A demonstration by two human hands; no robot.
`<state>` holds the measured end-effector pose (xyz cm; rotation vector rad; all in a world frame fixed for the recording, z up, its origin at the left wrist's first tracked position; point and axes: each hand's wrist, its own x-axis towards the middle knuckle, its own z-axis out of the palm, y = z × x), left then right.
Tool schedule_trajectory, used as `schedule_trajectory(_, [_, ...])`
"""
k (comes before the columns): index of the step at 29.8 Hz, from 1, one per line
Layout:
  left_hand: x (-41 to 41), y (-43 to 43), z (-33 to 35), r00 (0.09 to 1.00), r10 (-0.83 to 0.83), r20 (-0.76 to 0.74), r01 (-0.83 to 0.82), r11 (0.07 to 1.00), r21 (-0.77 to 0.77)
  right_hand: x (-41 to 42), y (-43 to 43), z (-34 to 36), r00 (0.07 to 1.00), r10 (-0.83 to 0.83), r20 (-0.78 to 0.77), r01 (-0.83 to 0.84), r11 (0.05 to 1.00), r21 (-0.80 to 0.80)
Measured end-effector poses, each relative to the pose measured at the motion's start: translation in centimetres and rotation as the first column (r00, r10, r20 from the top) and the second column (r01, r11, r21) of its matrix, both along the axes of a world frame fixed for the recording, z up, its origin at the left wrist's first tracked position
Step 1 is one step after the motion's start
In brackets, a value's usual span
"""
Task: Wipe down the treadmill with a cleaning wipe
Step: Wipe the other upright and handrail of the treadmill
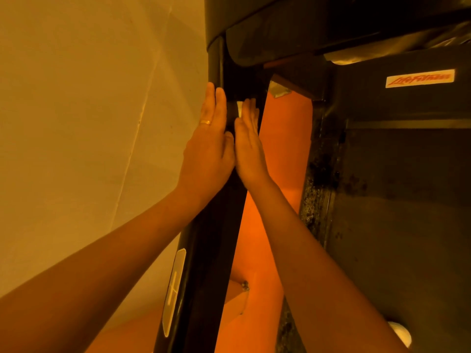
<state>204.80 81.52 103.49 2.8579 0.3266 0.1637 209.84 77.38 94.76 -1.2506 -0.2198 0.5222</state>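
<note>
**While Bracing, Keep Pressure Even and Strokes Long**

Since the treadmill (382, 174) has its dark upright (211, 238) running from 6 to 12 o'clock, long lengthwise strokes should suit. The left hand (209, 143) braces its 9 o'clock side, fingers (216, 103) straight and together. The right hand (248, 146), likewise flat and closed, presses the cleaning wipe (239, 108) against the upright at 12 o'clock.

I saw the treadmill post (211, 225) mid-frame, left hand (209, 149) on its left side, right hand (248, 149) on its right, wipe (239, 108) beneath the right one.
</note>
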Motion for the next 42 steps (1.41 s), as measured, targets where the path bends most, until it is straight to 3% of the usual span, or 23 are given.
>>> schedule_trajectory(5, [0.1, -0.2, 0.0, 1.000, -0.008, 0.017, 0.008, 1.000, 0.019, -0.4, -0.5, 0.4, 1.000, -0.017, 0.002, 0.017, 0.999, 0.029])
schedule_trajectory(11, [0.1, -0.2, -0.1, 1.000, 0.006, 0.007, -0.006, 1.000, 0.019, 4.6, 0.8, 0.4, 0.996, 0.010, 0.090, -0.004, 0.998, -0.068])
schedule_trajectory(15, [0.0, -0.2, -0.2, 1.000, 0.006, 0.009, -0.007, 1.000, 0.009, 8.2, 0.4, -1.9, 0.992, 0.074, -0.106, -0.092, 0.982, -0.168])
schedule_trajectory(18, [0.1, 0.0, -0.1, 1.000, 0.005, 0.007, -0.005, 1.000, 0.013, 8.2, 0.2, -1.5, 0.977, 0.049, -0.207, -0.076, 0.989, -0.125])
schedule_trajectory(23, [0.1, -0.1, 0.1, 1.000, -0.004, 0.008, 0.004, 1.000, 0.013, 5.6, 0.5, 0.0, 0.983, 0.082, -0.161, -0.092, 0.994, -0.055])
schedule_trajectory(28, [0.1, 0.1, 0.0, 1.000, -0.007, -0.003, 0.007, 1.000, 0.020, 7.2, 0.7, 0.0, 0.995, 0.087, -0.038, -0.091, 0.990, -0.106])
schedule_trajectory(33, [0.1, -0.2, -0.1, 1.000, -0.012, -0.011, 0.012, 0.999, 0.035, 9.9, -0.3, 0.2, 0.979, 0.060, -0.193, -0.083, 0.990, -0.114])
schedule_trajectory(38, [0.1, 0.0, 0.1, 1.000, -0.006, -0.005, 0.006, 1.000, 0.023, 7.1, 0.2, 0.7, 0.933, 0.050, -0.357, -0.036, 0.998, 0.045])
schedule_trajectory(42, [0.1, 0.0, 0.1, 1.000, -0.017, 0.001, 0.017, 0.999, 0.031, 4.9, -0.2, 2.2, 0.992, 0.017, -0.127, 0.004, 0.986, 0.164])
